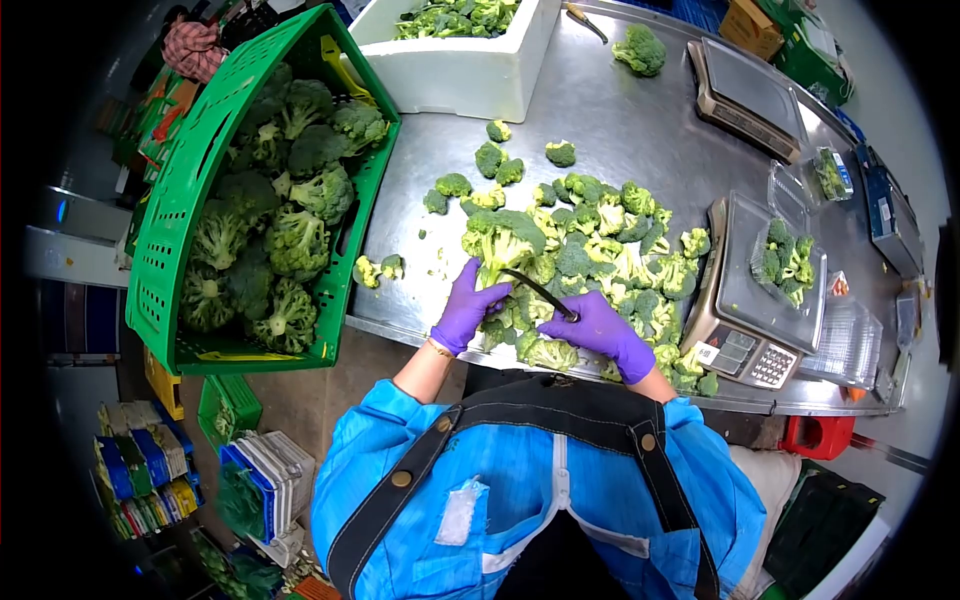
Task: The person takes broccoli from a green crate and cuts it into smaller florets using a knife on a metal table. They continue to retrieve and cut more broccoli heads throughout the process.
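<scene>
My left hand (467, 308), in a purple glove, is closed around the stem of a large broccoli head (503, 240) above the table's front edge. My right hand (598, 330), also gloved in purple, grips a dark curved knife (543, 292), its blade reaching left to the broccoli's stem. Below and beyond both hands lies a wide pile of cut florets (600, 240). A few loose florets (490, 160) are scattered behind the held head, and two small ones (378, 269) lie left of my left hand.
A green crate (165, 240) full of broccoli heads leans at left. A white foam box (460, 80) stands behind. At right are a scale (735, 345) bearing a plastic tray of florets (787, 262), another scale (750, 90) and clear trays (845, 345). A person (193, 45) is far left.
</scene>
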`<action>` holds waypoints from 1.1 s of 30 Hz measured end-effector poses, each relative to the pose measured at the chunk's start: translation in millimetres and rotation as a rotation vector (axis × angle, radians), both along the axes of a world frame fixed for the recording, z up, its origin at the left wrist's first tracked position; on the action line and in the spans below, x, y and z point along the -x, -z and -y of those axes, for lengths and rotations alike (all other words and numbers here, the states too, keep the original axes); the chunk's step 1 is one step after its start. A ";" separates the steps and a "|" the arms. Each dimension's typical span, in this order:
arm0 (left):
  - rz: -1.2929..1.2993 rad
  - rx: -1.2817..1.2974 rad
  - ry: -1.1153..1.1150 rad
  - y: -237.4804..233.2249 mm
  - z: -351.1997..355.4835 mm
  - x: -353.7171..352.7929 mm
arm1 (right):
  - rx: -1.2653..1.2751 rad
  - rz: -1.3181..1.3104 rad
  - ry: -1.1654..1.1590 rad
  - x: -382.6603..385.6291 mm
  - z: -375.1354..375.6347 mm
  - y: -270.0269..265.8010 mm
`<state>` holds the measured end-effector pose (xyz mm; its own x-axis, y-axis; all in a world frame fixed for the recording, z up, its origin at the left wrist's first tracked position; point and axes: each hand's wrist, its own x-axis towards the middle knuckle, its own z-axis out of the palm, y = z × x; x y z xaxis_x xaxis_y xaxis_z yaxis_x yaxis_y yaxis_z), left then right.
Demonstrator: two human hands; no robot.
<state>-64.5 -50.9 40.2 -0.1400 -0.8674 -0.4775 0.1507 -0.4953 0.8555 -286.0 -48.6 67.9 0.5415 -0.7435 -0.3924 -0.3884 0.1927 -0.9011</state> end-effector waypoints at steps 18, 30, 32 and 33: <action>0.982 0.771 0.094 -8.6 -13.7 14.5 | 0.803 -0.319 0.260 -21.9 0.6 9.2; 1.086 0.920 0.214 -5.0 -17.4 22.8 | 0.875 -0.426 0.337 -30.5 6.6 29.2; 1.089 0.946 0.220 -1.1 -18.3 24.7 | 0.833 -0.619 0.233 -29.8 5.9 33.7; 1.093 0.975 0.225 0.8 -18.1 25.3 | 0.792 -0.597 0.231 -29.1 6.0 33.3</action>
